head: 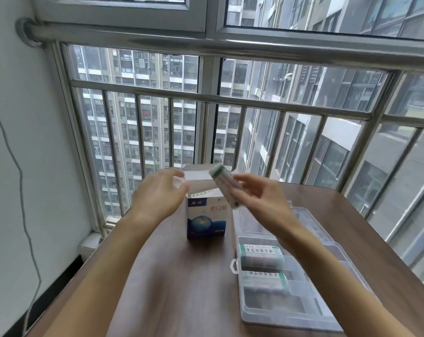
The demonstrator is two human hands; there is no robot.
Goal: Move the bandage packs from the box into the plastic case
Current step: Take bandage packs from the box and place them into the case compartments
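My right hand [254,200] pinches a bandage pack [224,184] above the box [206,216]; my left hand [157,197], fingers relaxed, steadies its flap. Two packs already lie in the case [303,305] (near right). A loose pinch might drop it short.

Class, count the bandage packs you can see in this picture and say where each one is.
3. One bandage pack is held in the right hand above the box; two packs lie in the plastic case. More may be hidden inside the box.
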